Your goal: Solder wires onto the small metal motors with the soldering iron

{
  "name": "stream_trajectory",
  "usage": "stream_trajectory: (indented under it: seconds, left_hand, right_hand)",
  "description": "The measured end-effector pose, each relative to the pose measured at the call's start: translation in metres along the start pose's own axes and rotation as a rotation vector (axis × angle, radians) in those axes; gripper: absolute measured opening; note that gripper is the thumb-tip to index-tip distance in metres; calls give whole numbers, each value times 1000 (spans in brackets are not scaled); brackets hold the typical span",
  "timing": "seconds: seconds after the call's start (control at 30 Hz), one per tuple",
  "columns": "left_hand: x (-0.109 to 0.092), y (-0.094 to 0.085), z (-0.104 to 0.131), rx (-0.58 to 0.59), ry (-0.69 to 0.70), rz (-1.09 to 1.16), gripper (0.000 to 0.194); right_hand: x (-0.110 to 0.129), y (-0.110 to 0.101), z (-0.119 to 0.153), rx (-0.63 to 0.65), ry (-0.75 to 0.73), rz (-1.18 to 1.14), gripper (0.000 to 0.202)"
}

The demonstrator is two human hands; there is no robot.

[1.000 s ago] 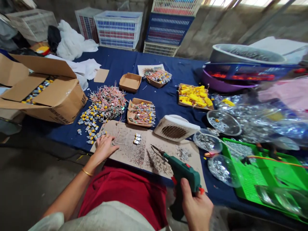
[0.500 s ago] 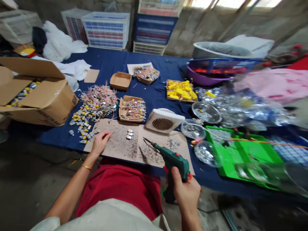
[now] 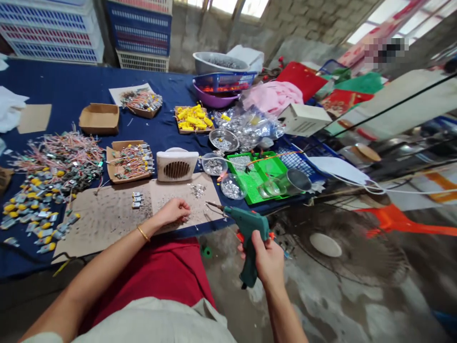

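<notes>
My right hand (image 3: pixel 268 257) grips a green pistol-shaped soldering gun (image 3: pixel 248 221), its dark tip pointing left above the table edge. My left hand (image 3: pixel 174 210) is closed low over the cardboard work sheet (image 3: pixel 103 209). Something thin shows by its fingertips, too small to name. Three small motors (image 3: pixel 136 200) stand in a row on the sheet, left of that hand. Tiny metal parts (image 3: pixel 197 190) lie scattered beyond it. A pile of yellow-ended motors (image 3: pixel 30 209) spreads at the left, below a heap of wired motors (image 3: pixel 67 155).
Behind the sheet stand a white vented fan box (image 3: pixel 177 166) and a cardboard tray (image 3: pixel 113 172) of wired motors. Bowls of metal bits (image 3: pixel 233 186) and a green tray (image 3: pixel 250 183) are on the right. Yellow parts (image 3: pixel 193 117) fill a box behind. A floor fan (image 3: pixel 352 243) stands at lower right.
The view has swung right. My left hand has moved rightward over the sheet, from left of the three motors to their right, nearer the soldering gun. My right hand still holds the gun.
</notes>
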State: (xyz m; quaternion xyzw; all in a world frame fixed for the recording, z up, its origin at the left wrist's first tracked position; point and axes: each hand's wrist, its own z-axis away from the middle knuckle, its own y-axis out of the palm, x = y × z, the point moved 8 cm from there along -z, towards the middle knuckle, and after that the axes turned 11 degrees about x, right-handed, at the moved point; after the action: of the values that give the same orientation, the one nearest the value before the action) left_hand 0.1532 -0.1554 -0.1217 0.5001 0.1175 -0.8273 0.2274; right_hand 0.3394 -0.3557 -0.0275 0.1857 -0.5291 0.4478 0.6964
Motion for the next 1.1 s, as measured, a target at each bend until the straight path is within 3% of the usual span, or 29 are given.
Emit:
stream_trajectory:
  seconds: [0.17,0.4,0.57,0.87,1.1]
  left_hand:
    - [6,1,-25,-50,24,-149,10]
    - [0,-15,-28,-169,52,-432,11]
    - [-7,-27,-23,-243,58,-499,12]
    - [-19,-44,-20,-356,63,-531,14]
    - [-31,-39,-32,-352,115,-523,13]
  right_hand:
    - [3,-17,-7,-39,-119,273,60]
    - [22,6,-18,30,-334,499,54]
    - [30,20,-20,39,-405,553,51]
    - [27,37,-31,46,-400,544,52]
    - [25,18,-27,-21,-318,517,55]
